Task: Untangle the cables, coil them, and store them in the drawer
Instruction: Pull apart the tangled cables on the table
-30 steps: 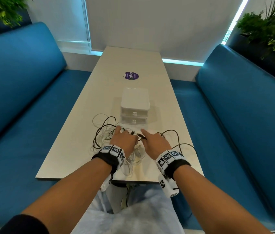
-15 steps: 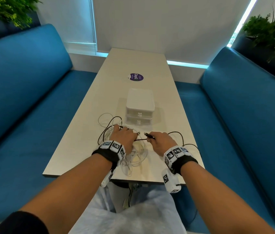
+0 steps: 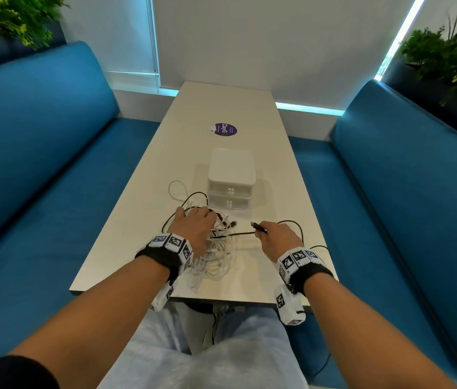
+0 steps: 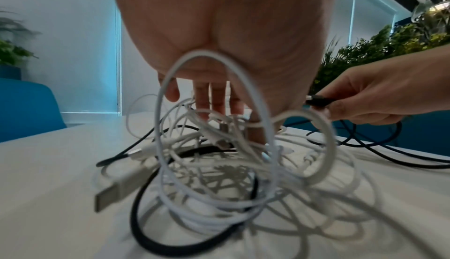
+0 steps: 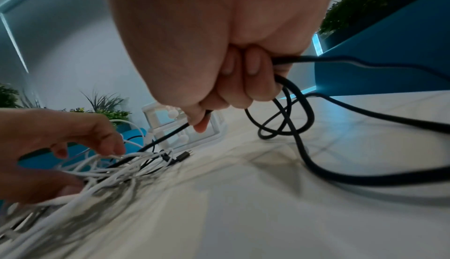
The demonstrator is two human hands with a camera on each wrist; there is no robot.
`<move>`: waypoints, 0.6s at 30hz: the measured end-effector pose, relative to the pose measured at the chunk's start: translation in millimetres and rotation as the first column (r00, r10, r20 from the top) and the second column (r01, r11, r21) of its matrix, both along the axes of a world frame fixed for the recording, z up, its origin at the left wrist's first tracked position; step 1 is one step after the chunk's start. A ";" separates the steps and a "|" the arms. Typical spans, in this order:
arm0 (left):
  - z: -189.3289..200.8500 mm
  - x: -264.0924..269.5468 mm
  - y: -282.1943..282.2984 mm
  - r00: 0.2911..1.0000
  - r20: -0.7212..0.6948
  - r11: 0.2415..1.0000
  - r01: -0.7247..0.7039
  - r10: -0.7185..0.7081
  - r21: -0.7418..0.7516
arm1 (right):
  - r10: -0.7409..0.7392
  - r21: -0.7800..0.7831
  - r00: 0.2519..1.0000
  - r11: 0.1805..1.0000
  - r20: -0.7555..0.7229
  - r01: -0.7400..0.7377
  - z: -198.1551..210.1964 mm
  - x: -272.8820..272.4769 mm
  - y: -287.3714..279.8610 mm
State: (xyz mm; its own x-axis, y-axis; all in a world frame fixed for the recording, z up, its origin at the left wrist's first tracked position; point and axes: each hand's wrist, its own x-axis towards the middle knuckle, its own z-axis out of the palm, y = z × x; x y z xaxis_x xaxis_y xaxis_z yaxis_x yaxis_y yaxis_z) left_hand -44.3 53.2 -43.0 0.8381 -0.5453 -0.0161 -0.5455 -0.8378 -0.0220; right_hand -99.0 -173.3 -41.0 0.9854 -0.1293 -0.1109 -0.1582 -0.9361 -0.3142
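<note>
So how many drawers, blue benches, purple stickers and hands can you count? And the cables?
Drawers: 2
Blue benches: 2
Purple sticker: 1
Hands: 2, left hand on the white cables, right hand gripping a black cable
Cables: too tangled to count
Total: 7
</note>
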 end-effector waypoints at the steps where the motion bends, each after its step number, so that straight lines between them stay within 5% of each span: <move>1: 2.1 -0.3 -0.7 1.000 0.003 0.999 0.014 -0.014 0.042 | -0.004 0.001 1.000 1.000 0.004 0.004 -0.7 0.0 0.2; 7: 4.4 -6.9 -21.9 0.991 0.055 0.978 0.106 -0.118 0.180 | 0.045 0.125 0.998 0.991 0.055 -0.051 -2.2 6.6 8.3; 13: 4.1 -17.0 -48.3 0.999 -0.052 0.995 0.004 -0.010 -0.103 | 0.067 0.187 0.996 0.979 0.064 -0.077 -7.7 4.0 11.5; 18: -6.7 -15.9 -39.1 0.997 -0.075 0.998 -0.022 0.018 -0.051 | 0.063 0.099 0.998 0.993 0.001 -0.063 -3.3 2.6 2.3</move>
